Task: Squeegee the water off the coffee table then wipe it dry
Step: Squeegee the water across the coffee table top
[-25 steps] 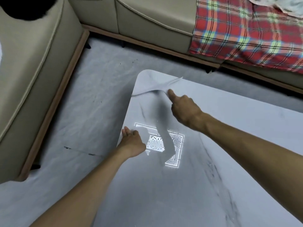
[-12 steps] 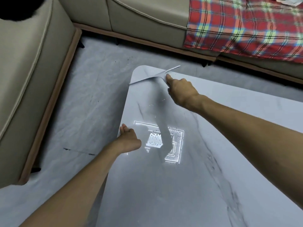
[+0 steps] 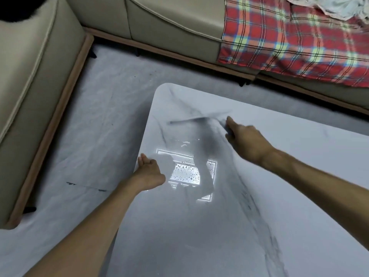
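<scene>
The coffee table (image 3: 259,226) has a white marble top with grey veins and fills the lower right. Water drops (image 3: 185,174) show in the bright reflection of a ceiling light near its left edge. My right hand (image 3: 245,140) grips the handle of a squeegee (image 3: 199,117), index finger stretched forward. The thin blade is motion-blurred and lies across the tabletop, short of the far left corner. My left hand (image 3: 149,172) rests flat on the table's left edge with straight fingers over the rim and holds nothing.
A beige sofa (image 3: 36,86) wraps round the left and the back. A red plaid blanket (image 3: 295,41) hangs over its right part, with a crumpled white cloth (image 3: 339,7) on top. Pale grey floor (image 3: 95,126) lies between sofa and table.
My right hand first pushed the squeegee out to the far left corner, then drew it back toward me across the top. My left hand has stayed on the table edge.
</scene>
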`<state>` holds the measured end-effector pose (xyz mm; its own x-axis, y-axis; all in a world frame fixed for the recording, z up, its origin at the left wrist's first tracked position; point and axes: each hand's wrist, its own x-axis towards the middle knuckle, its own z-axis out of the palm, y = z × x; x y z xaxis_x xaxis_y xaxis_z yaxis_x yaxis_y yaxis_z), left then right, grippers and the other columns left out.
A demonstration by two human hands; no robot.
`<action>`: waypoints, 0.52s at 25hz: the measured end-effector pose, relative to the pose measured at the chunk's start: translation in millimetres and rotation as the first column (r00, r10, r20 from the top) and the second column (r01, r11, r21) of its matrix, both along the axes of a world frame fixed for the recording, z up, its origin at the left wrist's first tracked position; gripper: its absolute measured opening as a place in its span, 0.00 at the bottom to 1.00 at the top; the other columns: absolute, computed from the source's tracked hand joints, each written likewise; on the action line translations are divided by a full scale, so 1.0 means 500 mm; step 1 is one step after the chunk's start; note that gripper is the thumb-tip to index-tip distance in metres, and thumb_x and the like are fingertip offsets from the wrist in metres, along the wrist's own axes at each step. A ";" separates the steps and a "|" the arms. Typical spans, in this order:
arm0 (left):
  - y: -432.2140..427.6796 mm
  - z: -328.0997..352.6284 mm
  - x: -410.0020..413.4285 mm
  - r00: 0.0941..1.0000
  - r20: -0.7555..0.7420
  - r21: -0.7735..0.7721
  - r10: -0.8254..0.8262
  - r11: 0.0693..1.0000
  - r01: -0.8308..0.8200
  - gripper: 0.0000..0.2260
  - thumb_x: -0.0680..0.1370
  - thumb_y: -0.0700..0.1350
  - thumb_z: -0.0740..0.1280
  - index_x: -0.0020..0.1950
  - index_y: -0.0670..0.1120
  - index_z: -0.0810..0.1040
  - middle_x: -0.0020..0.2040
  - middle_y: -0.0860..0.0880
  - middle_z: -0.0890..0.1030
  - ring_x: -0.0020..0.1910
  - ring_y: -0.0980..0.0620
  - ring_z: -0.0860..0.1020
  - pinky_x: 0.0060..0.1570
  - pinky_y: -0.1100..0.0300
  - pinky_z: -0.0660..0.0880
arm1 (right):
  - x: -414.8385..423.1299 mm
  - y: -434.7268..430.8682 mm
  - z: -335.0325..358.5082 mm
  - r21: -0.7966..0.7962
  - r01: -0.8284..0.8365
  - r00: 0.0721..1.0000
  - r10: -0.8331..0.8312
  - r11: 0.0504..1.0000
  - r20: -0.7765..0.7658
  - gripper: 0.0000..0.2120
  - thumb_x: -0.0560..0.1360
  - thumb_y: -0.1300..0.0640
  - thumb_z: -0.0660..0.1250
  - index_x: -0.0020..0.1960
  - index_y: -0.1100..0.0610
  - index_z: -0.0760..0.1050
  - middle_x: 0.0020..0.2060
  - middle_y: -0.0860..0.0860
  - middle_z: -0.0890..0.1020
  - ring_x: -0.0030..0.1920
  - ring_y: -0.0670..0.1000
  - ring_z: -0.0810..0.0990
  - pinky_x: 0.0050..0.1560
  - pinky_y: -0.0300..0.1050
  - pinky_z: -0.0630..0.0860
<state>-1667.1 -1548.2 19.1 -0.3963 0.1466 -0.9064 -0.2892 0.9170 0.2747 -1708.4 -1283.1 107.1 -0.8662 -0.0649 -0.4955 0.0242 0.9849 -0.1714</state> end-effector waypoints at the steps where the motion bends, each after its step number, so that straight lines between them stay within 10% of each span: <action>1: 0.002 0.001 0.000 1.000 0.000 -0.004 0.003 1.000 -0.003 0.35 0.77 0.42 0.58 0.76 0.35 0.41 0.77 0.38 0.32 0.77 0.46 0.34 0.72 0.53 0.55 | -0.032 -0.004 -0.007 -0.006 0.043 0.999 -0.043 0.999 -0.024 0.12 0.81 0.57 0.56 0.62 0.61 0.63 0.51 0.65 0.80 0.48 0.67 0.75 0.42 0.50 0.65; 13: 0.008 -0.033 -0.002 0.992 0.024 -0.071 0.122 0.990 -0.120 0.32 0.79 0.41 0.55 0.76 0.32 0.40 0.78 0.36 0.37 0.78 0.44 0.37 0.75 0.53 0.44 | 0.146 0.042 -0.010 -0.072 0.199 0.978 -0.193 0.977 0.085 0.11 0.81 0.58 0.53 0.63 0.55 0.64 0.36 0.58 0.77 0.37 0.63 0.72 0.36 0.50 0.68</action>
<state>-1668.3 -1544.0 2.8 -0.3816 0.0356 -0.9237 -0.4057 0.8914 0.2020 -1635.6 -1261.9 102.0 -0.8253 0.0600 -0.5615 0.2315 0.9429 -0.2395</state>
